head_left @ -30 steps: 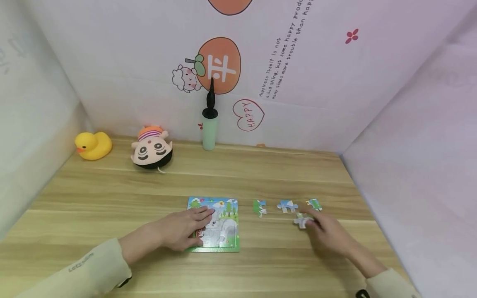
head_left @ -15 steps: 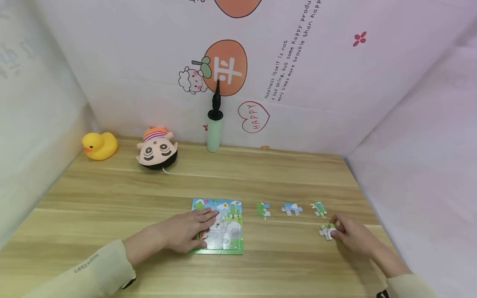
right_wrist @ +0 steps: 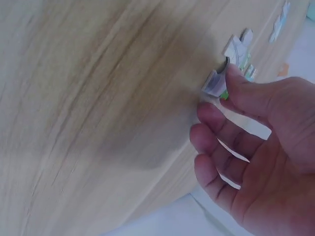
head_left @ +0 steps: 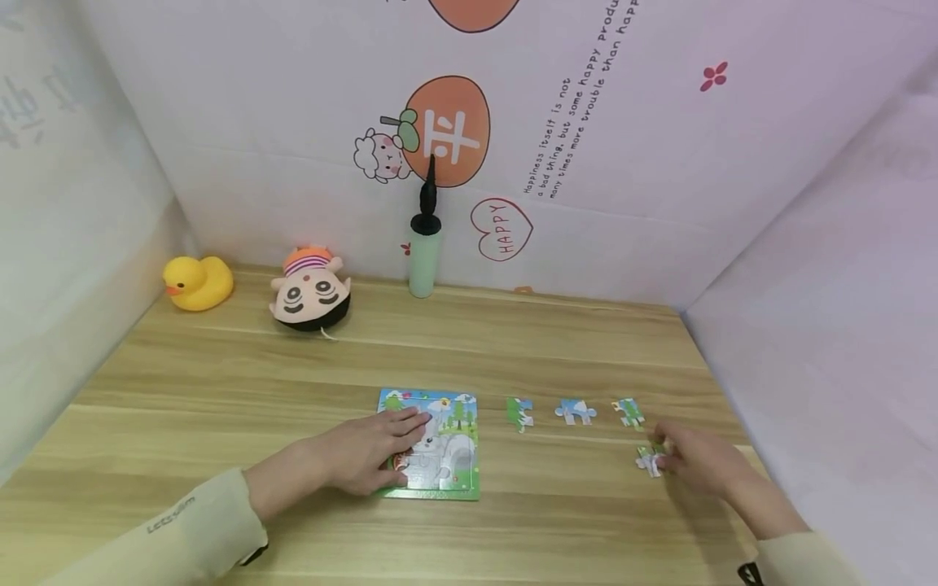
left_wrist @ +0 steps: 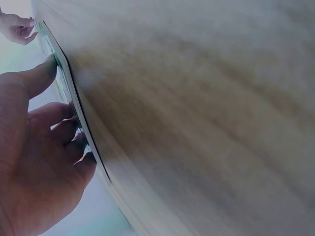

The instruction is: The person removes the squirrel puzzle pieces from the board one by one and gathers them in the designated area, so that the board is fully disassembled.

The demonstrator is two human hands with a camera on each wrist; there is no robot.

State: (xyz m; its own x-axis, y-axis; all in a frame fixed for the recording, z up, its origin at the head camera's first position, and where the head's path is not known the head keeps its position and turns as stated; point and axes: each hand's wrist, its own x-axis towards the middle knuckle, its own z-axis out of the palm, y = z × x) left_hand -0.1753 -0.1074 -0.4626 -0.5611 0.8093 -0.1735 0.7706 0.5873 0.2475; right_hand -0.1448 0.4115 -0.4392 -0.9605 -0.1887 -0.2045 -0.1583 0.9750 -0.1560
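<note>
Fingers spread, my left hand [head_left: 359, 456] rests on the left part of a jigsaw puzzle board [head_left: 460, 468] showing a grey-white squirrel in a green scene. In the left wrist view its fingertips meet the board [left_wrist: 74, 101] along the edge. Toward the table's right side, my right hand [head_left: 696, 460] pinches a loose puzzle piece [head_left: 648, 462] by its right edge, low over the wood. Thumb and forefinger hold that puzzle piece [right_wrist: 236, 51] in the right wrist view, and the other fingers curl loosely. Part of the piece is hidden by the fingertips.
Three more puzzle pieces lie in a row right of the board: a green one [head_left: 517, 413], a blue one [head_left: 575, 411] and a green-blue one [head_left: 628, 412]. Along the back stand a yellow duck [head_left: 198, 283], a plush doll [head_left: 311, 293] and a hand pump [head_left: 423, 260]. White walls enclose the table.
My right hand has carried the puzzle piece rightward, from below the blue piece to below the rightmost one, slowing lately. My left hand stays on the board; the head view has shifted slightly.
</note>
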